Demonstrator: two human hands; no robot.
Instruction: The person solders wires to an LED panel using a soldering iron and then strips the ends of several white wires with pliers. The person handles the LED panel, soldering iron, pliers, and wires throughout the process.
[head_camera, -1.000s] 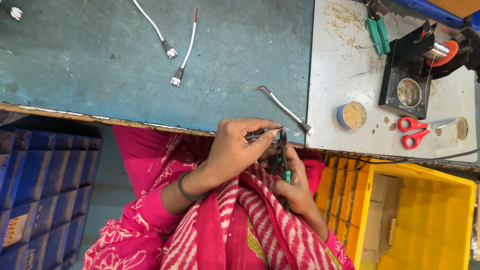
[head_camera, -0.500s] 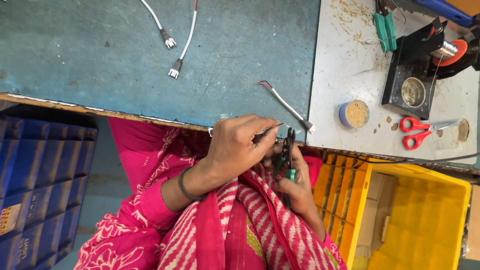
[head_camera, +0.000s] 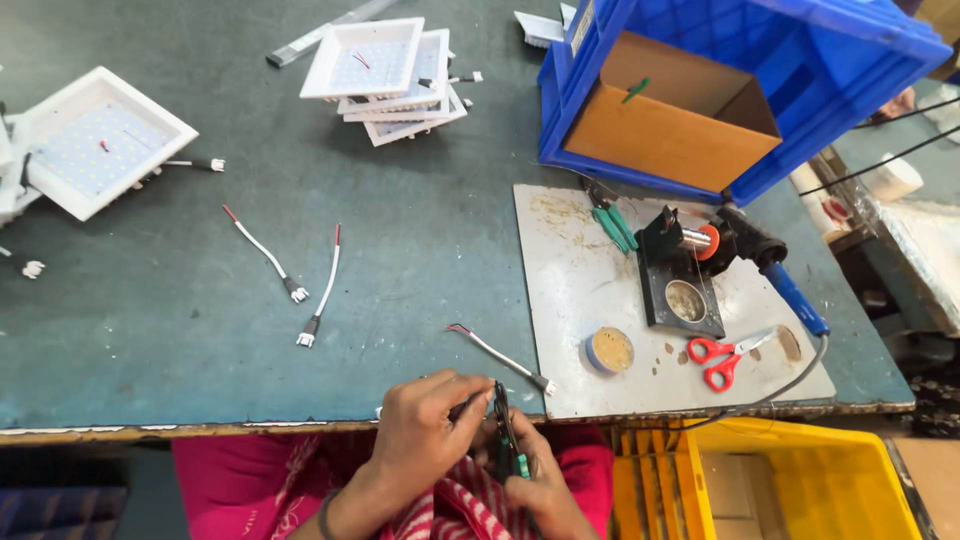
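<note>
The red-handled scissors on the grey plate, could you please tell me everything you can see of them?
The red-handled scissors lie flat on the pale grey plate, near its front right corner. They have two red loop handles that look like plastic and short silvery metal blades. The blades are slightly parted and point right, towards a small brown patch. The handles sit just below the black soldering stand and right of the round tin. Neither hand touches them.

Left hand (head_camera: 425, 425) and right hand (head_camera: 535, 475) together at the table's near edge (head_camera: 200, 425), pliers (head_camera: 503, 430) between them, metal plate (head_camera: 570, 320) to their right with soldering stand (head_camera: 680, 285) and scissors (head_camera: 722, 355) on it, crate (head_camera: 800, 80) behind the plate, panel stack (head_camera: 385, 70) far left of the crate.
</note>
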